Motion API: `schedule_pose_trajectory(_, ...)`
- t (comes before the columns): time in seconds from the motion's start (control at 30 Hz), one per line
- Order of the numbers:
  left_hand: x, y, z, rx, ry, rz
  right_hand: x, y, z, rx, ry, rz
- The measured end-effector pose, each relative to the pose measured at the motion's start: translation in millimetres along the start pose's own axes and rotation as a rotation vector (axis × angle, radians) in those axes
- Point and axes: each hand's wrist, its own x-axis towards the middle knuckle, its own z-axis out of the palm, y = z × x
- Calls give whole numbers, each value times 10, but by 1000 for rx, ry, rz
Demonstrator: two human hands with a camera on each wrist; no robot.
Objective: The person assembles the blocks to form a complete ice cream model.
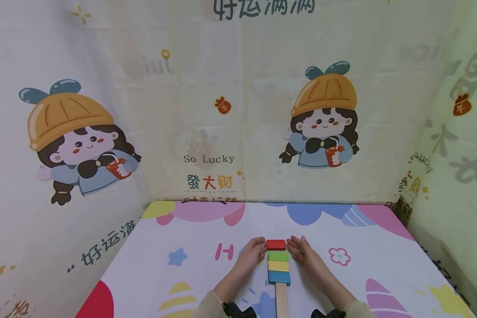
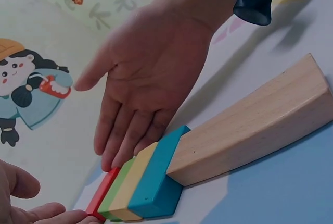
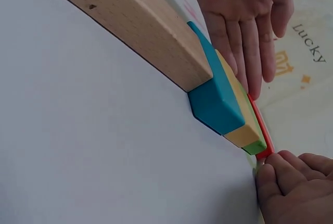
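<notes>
Several coloured wooden blocks form a row on the table: red [image 1: 276, 244] at the far end, then green [image 1: 278, 256], yellow [image 1: 278, 266] and blue [image 1: 279, 277]. A plain wooden bar [image 1: 281, 302] continues from the blue one towards me. My left hand [image 1: 253, 252] is at the left end of the red block, fingertips right at its edge. On the other side my right hand [image 1: 305, 255] faces it, palm inward. In the left wrist view the right hand's fingers [image 2: 120, 135] are extended beside the row. The right wrist view shows the left hand's straight fingers [image 3: 251, 47].
A white table mat [image 1: 198, 247] with printed shapes lies under the blocks. Patterned cloth [image 1: 254, 132] hangs behind the table and along both sides. Dark wrist bands [image 1: 238, 310] sit on both forearms.
</notes>
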Motion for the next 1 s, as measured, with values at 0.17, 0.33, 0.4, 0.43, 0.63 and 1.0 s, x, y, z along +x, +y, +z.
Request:
schedule_pose_trajectory(0.17, -6, 30, 18, 6, 9, -6, 12, 7, 20, 13, -17, -13)
schedule_pose_trajectory(0.33, -33, 61, 33, 21, 10, -16, -20, 0, 26, -8, -13, 5)
schedule_pose_trajectory(0.4, -45, 61, 34, 24, 11, -12, -41, -2, 24, -12, -15, 7)
schedule_pose_trajectory(0.43, -52, 59, 32, 28, 12, -11, -51, -2, 23, -13, -18, 7)
schedule_pose_trajectory(0.63, -83, 16, 10, 64, 8, -15, -92, -3, 24, -14, -26, 24)
schedule_pose_trajectory(1.0, -125, -40, 5, 66, -2, -13, -120, 23, 28, -9, -47, 25)
